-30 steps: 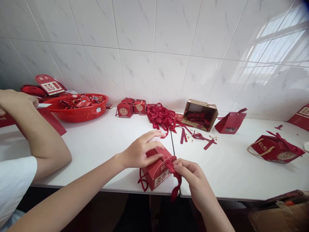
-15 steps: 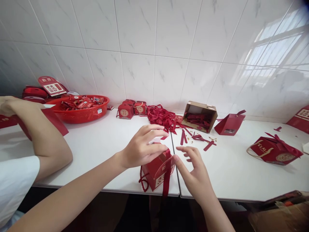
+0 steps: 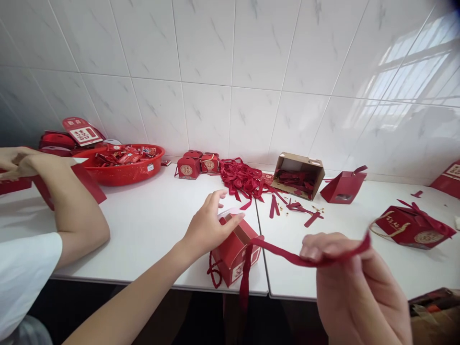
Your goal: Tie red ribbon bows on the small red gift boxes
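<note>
White tiles point(image 3: 204, 43) back the desk point(image 3: 143, 211). From left: a co-worker's arm point(image 3: 79, 215), a red basket point(image 3: 125, 177), the left grip point(image 3: 206, 227) parted against the red box point(image 3: 230, 254), lower centre, a ribbon pile point(image 3: 242, 177) beyond, the right grip point(image 3: 354, 282) pinching that box's long ribbon point(image 3: 280, 252).

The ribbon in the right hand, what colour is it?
The ribbon is dark red, best seen in the head view.

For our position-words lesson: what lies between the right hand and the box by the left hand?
In the head view, a red ribbon runs from right hand to box.
</note>
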`<state>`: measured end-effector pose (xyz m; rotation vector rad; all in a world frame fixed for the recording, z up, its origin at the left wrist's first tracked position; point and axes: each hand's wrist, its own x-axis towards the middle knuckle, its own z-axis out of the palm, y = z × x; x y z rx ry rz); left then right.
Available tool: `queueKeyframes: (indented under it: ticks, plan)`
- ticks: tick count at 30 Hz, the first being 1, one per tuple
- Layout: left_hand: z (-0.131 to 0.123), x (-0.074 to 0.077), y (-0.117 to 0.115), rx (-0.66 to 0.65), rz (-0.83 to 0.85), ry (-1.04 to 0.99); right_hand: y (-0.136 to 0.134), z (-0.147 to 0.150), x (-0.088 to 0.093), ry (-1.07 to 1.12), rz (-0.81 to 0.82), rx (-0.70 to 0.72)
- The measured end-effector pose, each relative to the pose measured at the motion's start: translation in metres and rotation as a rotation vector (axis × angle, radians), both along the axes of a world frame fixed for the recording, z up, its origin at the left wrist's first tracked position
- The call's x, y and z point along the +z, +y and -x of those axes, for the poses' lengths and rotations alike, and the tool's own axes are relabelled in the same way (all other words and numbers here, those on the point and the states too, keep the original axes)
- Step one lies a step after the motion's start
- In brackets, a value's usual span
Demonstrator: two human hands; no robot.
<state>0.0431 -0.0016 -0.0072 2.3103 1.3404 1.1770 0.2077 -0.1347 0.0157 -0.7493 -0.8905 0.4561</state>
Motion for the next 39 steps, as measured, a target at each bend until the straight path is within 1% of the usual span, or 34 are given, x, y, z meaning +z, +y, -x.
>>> queueKeyframes:
  ticks: [1, 3, 6, 8, 10, 12, 14, 16, 18, 21, 23, 25, 27, 30, 35, 39]
  plan:
    - [0.000, -0.005, 0.001, -0.005, 0.010, 0.008, -0.004, 0.002, 0.000, 0.028, -0.021, -0.025]
    - [-0.003, -0.009, -0.001, 0.000, 0.003, 0.029, -0.009, 0.004, -0.001, 0.089, -0.028, -0.050]
    - [-0.007, -0.009, -0.005, 0.043, 0.005, 0.077, -0.008, 0.008, -0.008, 0.169, -0.005, -0.046]
    - [-0.010, -0.009, -0.008, 0.075, -0.018, 0.115, -0.001, 0.012, -0.014, 0.197, -0.006, -0.016]
    - [-0.013, -0.011, -0.010, 0.095, -0.070, 0.162, 0.008, 0.018, -0.020, 0.220, -0.003, 0.043]
    - [-0.016, -0.012, -0.010, 0.099, -0.112, 0.208, 0.021, 0.026, -0.023, 0.244, 0.049, 0.150]
    - [-0.017, -0.013, -0.010, 0.099, -0.113, 0.233, 0.036, 0.034, -0.025, 0.270, 0.123, 0.283]
    - [-0.016, -0.012, -0.009, 0.081, -0.078, 0.212, 0.051, 0.038, -0.028, 0.280, 0.192, 0.400]
    - [-0.010, -0.008, -0.008, 0.032, 0.003, 0.129, 0.066, 0.038, -0.033, 0.240, 0.264, 0.500]
    - [0.003, -0.003, -0.008, -0.079, 0.239, -0.090, 0.082, 0.031, -0.039, 0.089, 0.414, 0.644]
    - [0.011, -0.002, -0.010, -0.144, 0.398, -0.231, 0.087, 0.024, -0.037, -0.039, 0.509, 0.686]
    - [0.017, -0.002, -0.012, -0.186, 0.497, -0.328, 0.089, 0.018, -0.032, -0.180, 0.582, 0.690]
    - [0.020, -0.004, -0.015, -0.210, 0.547, -0.376, 0.090, 0.015, -0.026, -0.311, 0.639, 0.694]
    - [0.022, -0.007, -0.019, -0.220, 0.568, -0.398, 0.091, 0.014, -0.020, -0.411, 0.677, 0.701]
    - [0.023, -0.007, -0.024, -0.246, 0.577, -0.405, 0.093, 0.014, -0.017, -0.462, 0.709, 0.711]
    - [0.024, -0.006, -0.027, -0.265, 0.588, -0.379, 0.096, 0.012, -0.015, -0.432, 0.767, 0.763]
